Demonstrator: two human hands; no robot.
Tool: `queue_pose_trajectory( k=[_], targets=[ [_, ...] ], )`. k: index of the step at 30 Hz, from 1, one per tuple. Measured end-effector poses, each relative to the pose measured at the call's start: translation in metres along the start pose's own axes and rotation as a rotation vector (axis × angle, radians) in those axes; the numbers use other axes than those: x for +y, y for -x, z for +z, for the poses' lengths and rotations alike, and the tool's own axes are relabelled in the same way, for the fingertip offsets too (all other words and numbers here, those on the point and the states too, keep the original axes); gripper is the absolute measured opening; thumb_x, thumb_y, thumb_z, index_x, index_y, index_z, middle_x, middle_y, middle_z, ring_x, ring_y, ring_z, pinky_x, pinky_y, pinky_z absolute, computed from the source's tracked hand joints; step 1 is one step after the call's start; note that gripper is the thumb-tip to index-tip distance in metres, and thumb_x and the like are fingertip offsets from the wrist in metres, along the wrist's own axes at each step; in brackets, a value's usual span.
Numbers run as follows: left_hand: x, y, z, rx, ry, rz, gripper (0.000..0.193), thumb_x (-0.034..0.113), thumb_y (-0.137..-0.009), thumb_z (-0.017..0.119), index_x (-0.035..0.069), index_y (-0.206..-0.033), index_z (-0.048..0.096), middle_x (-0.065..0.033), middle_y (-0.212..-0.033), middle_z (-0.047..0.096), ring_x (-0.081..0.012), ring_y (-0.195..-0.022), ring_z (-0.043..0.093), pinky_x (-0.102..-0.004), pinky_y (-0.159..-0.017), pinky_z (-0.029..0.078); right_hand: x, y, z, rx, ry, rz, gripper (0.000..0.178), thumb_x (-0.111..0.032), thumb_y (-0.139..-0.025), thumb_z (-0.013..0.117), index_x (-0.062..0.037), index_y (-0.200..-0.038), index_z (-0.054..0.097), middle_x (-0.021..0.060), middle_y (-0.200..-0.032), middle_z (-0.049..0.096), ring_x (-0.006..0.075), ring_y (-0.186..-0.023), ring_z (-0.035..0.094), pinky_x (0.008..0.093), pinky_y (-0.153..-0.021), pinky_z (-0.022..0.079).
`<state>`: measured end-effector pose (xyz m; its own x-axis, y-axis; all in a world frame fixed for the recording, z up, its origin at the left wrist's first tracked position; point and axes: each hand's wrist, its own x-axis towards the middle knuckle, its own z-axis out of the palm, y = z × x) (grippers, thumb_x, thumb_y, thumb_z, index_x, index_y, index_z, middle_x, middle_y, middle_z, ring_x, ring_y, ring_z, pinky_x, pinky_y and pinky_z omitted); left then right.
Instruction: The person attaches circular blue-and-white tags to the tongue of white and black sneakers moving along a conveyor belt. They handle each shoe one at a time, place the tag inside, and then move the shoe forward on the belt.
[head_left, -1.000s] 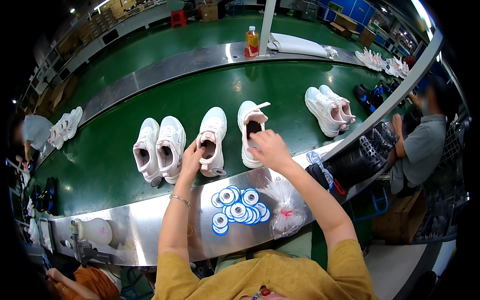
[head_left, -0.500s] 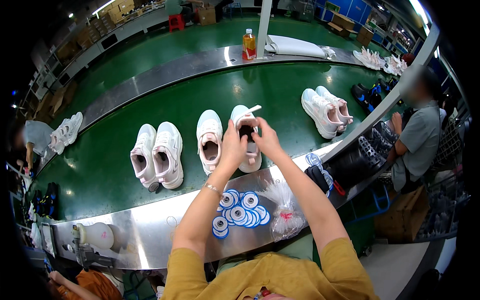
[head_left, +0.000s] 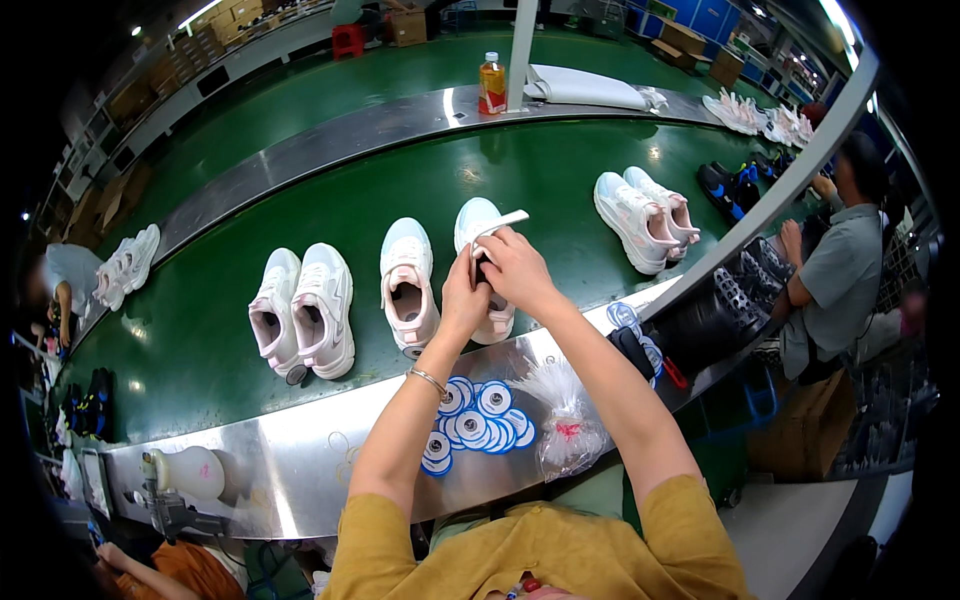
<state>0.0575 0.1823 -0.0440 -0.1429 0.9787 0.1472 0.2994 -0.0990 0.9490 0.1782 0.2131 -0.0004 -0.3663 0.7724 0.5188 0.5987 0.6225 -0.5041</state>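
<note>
A white sneaker (head_left: pixel 476 215) with a pale blue toe and pink lining stands on the green belt under my hands. Its tongue (head_left: pixel 503 222) sticks up and out to the right. My left hand (head_left: pixel 464 303) grips the left side of the shoe's collar. With bent fingers, my right hand (head_left: pixel 518 273) holds the edge of the opening below the tongue. Both sets of fingertips meet at the opening and hide most of it. Just left stands a matching sneaker (head_left: pixel 407 255), its heel toward me, with a round tag (head_left: pixel 412 351) at the heel.
A sneaker pair (head_left: pixel 302 310) is on the left, another pair (head_left: pixel 645 222) on the right. Blue-rimmed round tags (head_left: pixel 471 426) and a bundle of clear plastic strands (head_left: pixel 560 400) lie on the metal ledge (head_left: pixel 290 450). A slanting post (head_left: pixel 770 190) and a co-worker (head_left: pixel 840 280) are at right.
My right hand has moved left and down over the shoe's opening, closing the gap between my hands. The sneakers appear slightly farther left in view.
</note>
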Motion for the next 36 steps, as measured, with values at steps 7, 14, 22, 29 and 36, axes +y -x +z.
queue_pose_trajectory(
  k=[7, 14, 22, 29, 36],
  targets=[
    [-0.015, -0.001, 0.018, -0.042, 0.155, 0.084, 0.061, -0.005, -0.074, 0.046, -0.001, -0.135, 0.041, -0.0226, -0.121, 0.055, -0.0319, -0.110, 0.057, -0.0360, -0.094, 0.044, 0.016, -0.012, -0.023, -0.354, 0.426, -0.360, 0.014, -0.006, -0.068, 0.062, -0.0076, -0.081, 0.067, 0.0063, -0.089, 0.060, 0.0263, -0.088, 0.057, 0.0340, -0.077, 0.050],
    [-0.018, -0.008, 0.027, -0.051, 0.104, 0.027, 0.065, -0.002, -0.080, 0.050, -0.005, -0.140, 0.028, -0.0251, -0.129, 0.050, -0.0328, -0.115, 0.055, -0.0359, -0.095, 0.044, 0.030, 0.015, -0.013, -0.180, 0.312, -0.451, 0.031, -0.009, -0.066, 0.066, -0.0029, -0.096, 0.065, 0.0121, -0.092, 0.063, 0.0288, -0.086, 0.058, 0.0359, -0.078, 0.050],
    [0.051, -0.014, 0.025, -0.006, -0.841, 0.654, 0.033, 0.003, -0.068, 0.062, 0.000, -0.101, 0.061, -0.0146, -0.096, 0.058, -0.0297, -0.094, 0.056, -0.0375, -0.080, 0.047, 0.070, 0.027, -0.054, 0.187, -0.310, 0.339, 0.026, -0.007, -0.084, 0.060, 0.0017, -0.108, 0.059, 0.0079, -0.082, 0.067, 0.0128, -0.070, 0.063, 0.0260, -0.063, 0.049],
    [0.045, -0.001, 0.023, 0.049, -0.897, 0.761, 0.021, 0.007, -0.067, 0.063, 0.000, -0.086, 0.061, -0.0125, -0.090, 0.059, -0.0275, -0.085, 0.058, -0.0372, -0.072, 0.050, 0.052, 0.017, -0.071, 0.024, -0.815, 0.711, 0.033, -0.024, -0.088, 0.064, 0.0003, -0.109, 0.056, 0.0055, -0.081, 0.063, 0.0103, -0.069, 0.059, 0.0228, -0.055, 0.045],
    [0.052, 0.043, 0.016, 0.152, -0.716, 0.832, 0.039, -0.001, -0.066, 0.063, -0.004, -0.104, 0.062, -0.0150, -0.102, 0.060, -0.0320, -0.090, 0.057, -0.0393, -0.076, 0.049, 0.015, -0.001, -0.092, -0.149, -1.014, 0.543, 0.021, -0.019, -0.087, 0.066, -0.0019, -0.097, 0.060, 0.0026, -0.075, 0.060, 0.0070, -0.060, 0.054, 0.0188, -0.050, 0.040]
  ],
)
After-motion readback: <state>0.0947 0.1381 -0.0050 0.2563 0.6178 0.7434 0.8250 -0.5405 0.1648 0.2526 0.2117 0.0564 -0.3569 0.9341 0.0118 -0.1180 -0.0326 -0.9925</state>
